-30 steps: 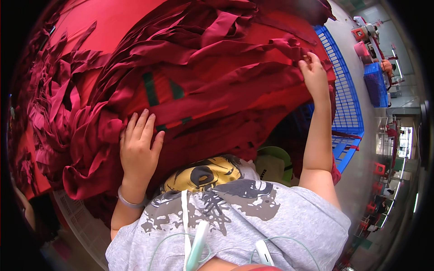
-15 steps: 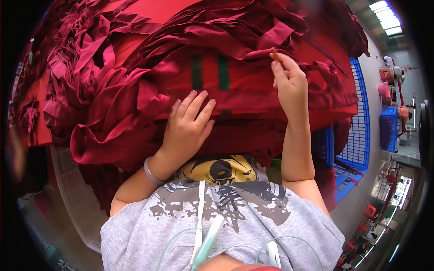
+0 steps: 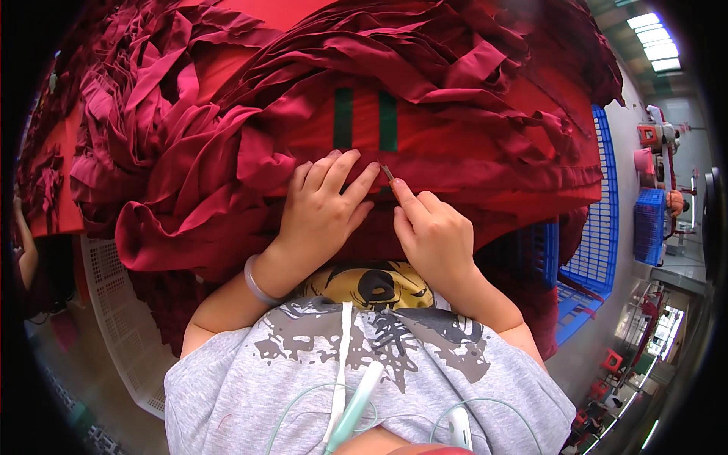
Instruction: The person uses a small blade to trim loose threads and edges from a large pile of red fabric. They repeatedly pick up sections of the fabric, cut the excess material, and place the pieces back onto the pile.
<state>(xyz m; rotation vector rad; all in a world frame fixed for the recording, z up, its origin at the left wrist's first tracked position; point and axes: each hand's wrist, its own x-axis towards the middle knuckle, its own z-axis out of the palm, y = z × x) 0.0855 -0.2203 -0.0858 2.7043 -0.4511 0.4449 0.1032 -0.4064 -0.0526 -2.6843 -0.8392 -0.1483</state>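
Note:
A long dark red fabric strip [image 3: 493,173] lies crosswise on the red table [image 3: 542,102] in front of me. My left hand [image 3: 322,201] rests flat on its near edge, fingers stretched and slightly apart. Close beside those fingertips, my right hand [image 3: 436,235] pinches a small slim pointed tool [image 3: 387,173]. The tool's tip is over the strip; its exact kind is too small to tell. Just beyond the hands, two dark green bands [image 3: 343,117] show on the red surface. More dark red cloth hangs under the hands at the near edge.
Heaped dark red fabric strips [image 3: 182,152] cover the left and far parts of the table. A white plastic basket [image 3: 121,303] stands below on the left, a blue crate [image 3: 595,250] on the right. Another person's arm [image 3: 26,250] shows at the far left.
My right hand has come down and to the left, from above the far strips to beside my left fingertips, with the small tool still in it. My left hand has stayed nearly in place.

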